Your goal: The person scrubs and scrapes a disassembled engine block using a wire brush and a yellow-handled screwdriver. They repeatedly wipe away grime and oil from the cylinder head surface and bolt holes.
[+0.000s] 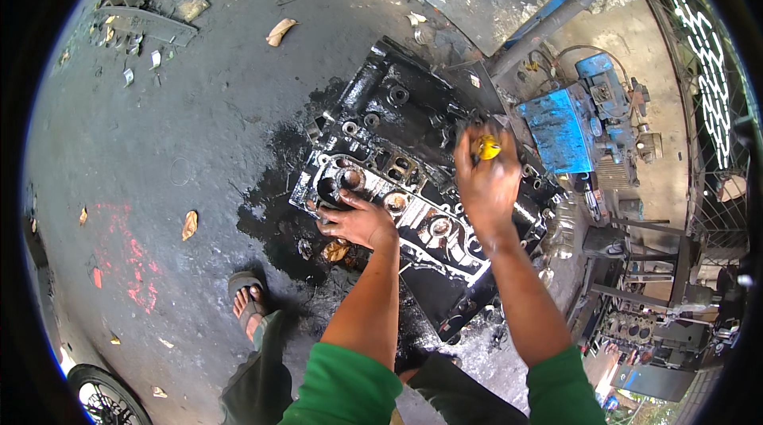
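A greasy black engine block (389,119) lies on the ground in front of me, its bare metal face with round bores turned up. My left hand (362,221) rests on the near left end of that face, fingers spread beside the bores. Over the block's right part, my right hand (489,187) is closed around a small tool with a yellow handle (486,147). Motion blurs those fingers, and the tool's working end is hidden, so its exact kind does not show.
Dark wet liquid (274,187) spreads on the floor left of the block. A blue machine (556,127) stands to the right, near a metal rack (636,266) of parts. Dry leaves (189,225) lie about, and a wheel (103,397) shows at lower left.
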Available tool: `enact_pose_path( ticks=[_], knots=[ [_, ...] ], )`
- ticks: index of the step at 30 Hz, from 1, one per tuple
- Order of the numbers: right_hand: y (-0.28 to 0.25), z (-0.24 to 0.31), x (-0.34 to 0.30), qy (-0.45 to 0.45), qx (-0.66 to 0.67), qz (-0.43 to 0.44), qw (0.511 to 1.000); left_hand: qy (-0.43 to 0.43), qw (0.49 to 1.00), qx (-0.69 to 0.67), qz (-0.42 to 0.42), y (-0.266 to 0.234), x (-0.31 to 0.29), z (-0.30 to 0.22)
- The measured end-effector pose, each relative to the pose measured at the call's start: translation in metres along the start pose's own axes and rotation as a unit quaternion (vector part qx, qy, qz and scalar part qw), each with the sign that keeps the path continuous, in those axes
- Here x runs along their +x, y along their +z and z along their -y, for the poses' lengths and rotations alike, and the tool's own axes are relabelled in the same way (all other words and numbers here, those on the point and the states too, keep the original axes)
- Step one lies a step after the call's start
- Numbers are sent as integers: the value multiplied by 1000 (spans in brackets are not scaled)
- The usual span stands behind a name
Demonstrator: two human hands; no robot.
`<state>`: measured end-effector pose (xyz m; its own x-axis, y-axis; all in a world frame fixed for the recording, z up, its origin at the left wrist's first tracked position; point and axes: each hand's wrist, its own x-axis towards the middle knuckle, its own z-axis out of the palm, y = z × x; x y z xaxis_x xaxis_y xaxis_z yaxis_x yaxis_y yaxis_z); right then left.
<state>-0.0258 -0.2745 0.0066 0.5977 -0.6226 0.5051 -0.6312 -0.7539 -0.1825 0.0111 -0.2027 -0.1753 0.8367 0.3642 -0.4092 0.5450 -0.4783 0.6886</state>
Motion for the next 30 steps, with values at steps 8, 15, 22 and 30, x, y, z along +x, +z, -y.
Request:
enact_pose_path(
  ticks=[8,15,22,30],
  knots=[
    [9,-11,34,-89,-12,-55,994,20,999,31,-37,7,0,3],
    [19,-12,2,-134,96,-97,982,0,1000,20,0,7,2,6],
    [39,-28,21,-173,36,-173,969,9,1000,9,-18,5,1,2],
    [7,-22,-19,-146,178,-15,973,9,1000,11,-27,7,1,3]
  ],
)
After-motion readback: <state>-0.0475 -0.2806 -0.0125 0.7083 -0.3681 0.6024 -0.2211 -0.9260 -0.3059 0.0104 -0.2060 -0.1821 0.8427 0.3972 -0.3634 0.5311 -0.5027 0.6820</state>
